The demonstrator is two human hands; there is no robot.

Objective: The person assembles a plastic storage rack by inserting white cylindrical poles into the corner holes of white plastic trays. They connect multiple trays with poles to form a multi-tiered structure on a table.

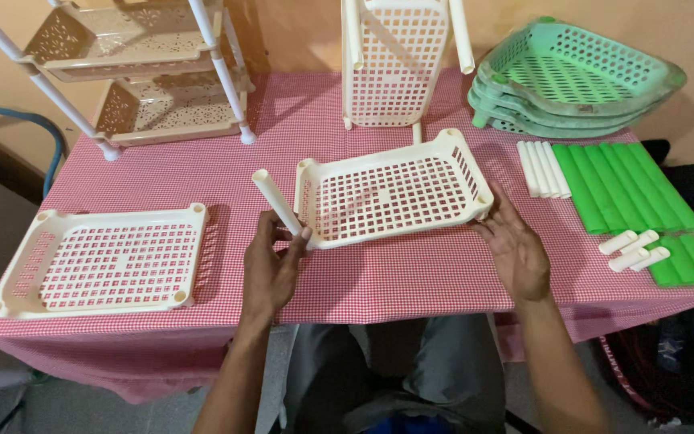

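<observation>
A cream plastic lattice tray (pixel 391 193) lies in the middle of the table. My left hand (pixel 271 265) grips a short cream tube (pixel 276 201), held slanted at the tray's near left corner. My right hand (pixel 514 245) rests with spread fingers against the tray's near right corner and edge. A second cream lattice tray (pixel 102 259) lies flat to the left, apart from both hands.
Red checked cloth covers the table (pixel 379 281). At the back stand a beige two-tier rack (pixel 138 72) and a cream rack (pixel 395 60). Stacked green trays (pixel 572 80), long white tubes (pixel 544 167), green tubes (pixel 628 189) and short white tubes (pixel 634 249) lie at right.
</observation>
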